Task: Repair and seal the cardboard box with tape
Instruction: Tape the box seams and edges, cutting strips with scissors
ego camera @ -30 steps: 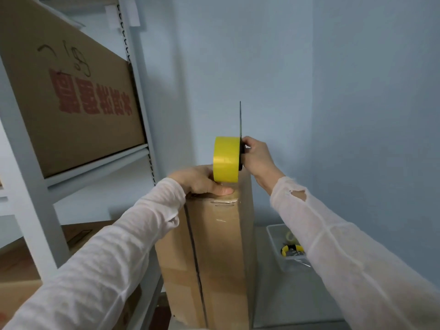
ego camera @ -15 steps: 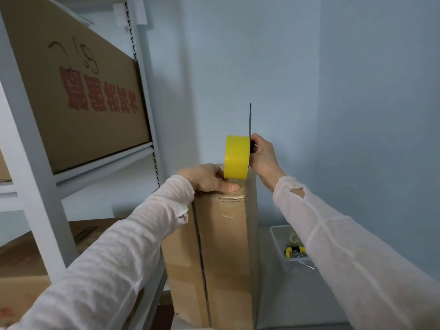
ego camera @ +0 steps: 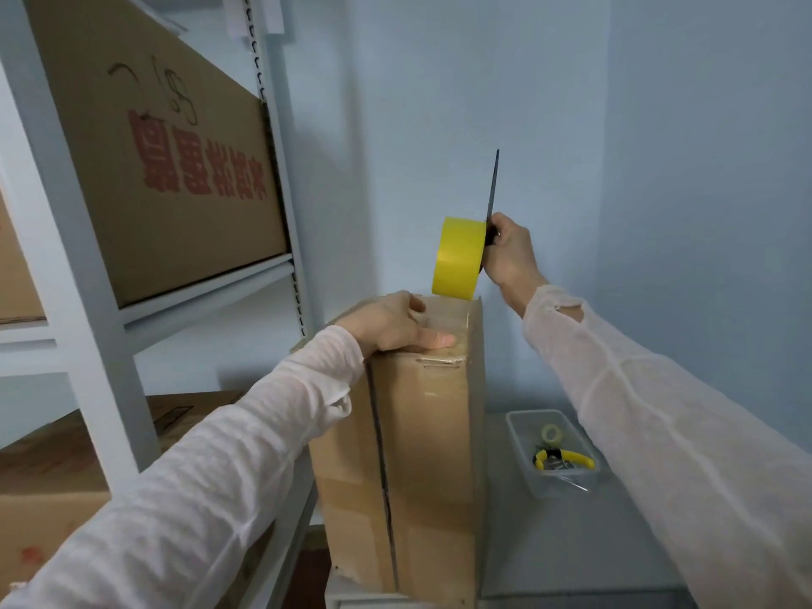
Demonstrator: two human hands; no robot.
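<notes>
standing upright on its narrow end, the cardboard box [ego camera: 430, 454] is a tall, slim slab of matte brown corrugated board, its long axis vertical, with a dark seam running down the near face between two flaps. glossy clear tape [ego camera: 448, 320] covers its top end and wrinkles a little way down the near face. the left hand [ego camera: 386, 327] holds that top end, fingers curled over it and the thumb pressed flat along the near edge onto the tape. just above the far right of the top, the right hand [ego camera: 512, 257] grips a tape dispenser [ego camera: 488, 243] whose thin black plate [ego camera: 495, 182] points straight up. its smooth yellow tape roll [ego camera: 457, 257] has its axle running left to right, and whether its lowest part touches the box i cannot tell. the box stands on a grey table [ego camera: 571, 542] beside a white metal rack [ego camera: 88, 301] on the left, which carries a big printed carton [ego camera: 167, 169]. right of the box, a clear plastic tub [ego camera: 518, 432] holds yellow-handled pliers [ego camera: 564, 459] and a small tape ring [ego camera: 552, 434]
</notes>
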